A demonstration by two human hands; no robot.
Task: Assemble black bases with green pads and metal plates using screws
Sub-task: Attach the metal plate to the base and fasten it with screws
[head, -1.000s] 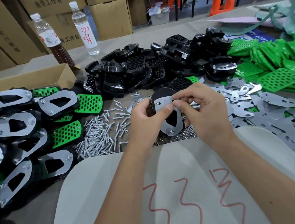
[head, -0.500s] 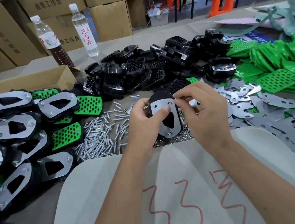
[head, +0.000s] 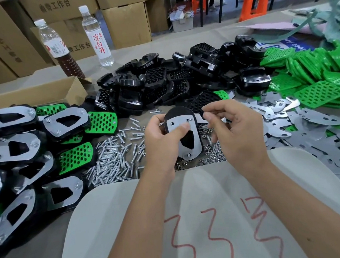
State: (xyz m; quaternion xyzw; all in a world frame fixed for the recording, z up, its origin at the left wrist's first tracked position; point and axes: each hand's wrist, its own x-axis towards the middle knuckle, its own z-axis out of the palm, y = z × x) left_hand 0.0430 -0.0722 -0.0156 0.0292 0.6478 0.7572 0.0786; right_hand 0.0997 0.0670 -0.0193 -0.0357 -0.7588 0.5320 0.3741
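At the near edge of a crowded grey worktable [head: 41, 239], a person's left hand [head: 162, 142] grips a black oval plastic base [head: 179, 114] upright, thumb pressed flat on the shiny metal plate with a dark cut-out [head: 184, 142] laid over it. The right hand [head: 239, 131] hovers just beside the base's upper right edge, thumb and forefinger pinched together — whether a screw sits between them cannot be told.

Little open room remains: a scatter of silver screws [head: 114, 160] and small nuts [head: 212, 156] lies directly under the hands, finished black-and-green assemblies [head: 65, 121] crowd the left edge, loose metal plates [head: 319, 128] spread toward the right edge, and a heap of black bases [head: 161, 82] fills the middle. Perforated green pads [head: 321, 78] pile at the far right — two plastic bottles [head: 97, 36] stand at the far left, before cardboard boxes [head: 127, 23].
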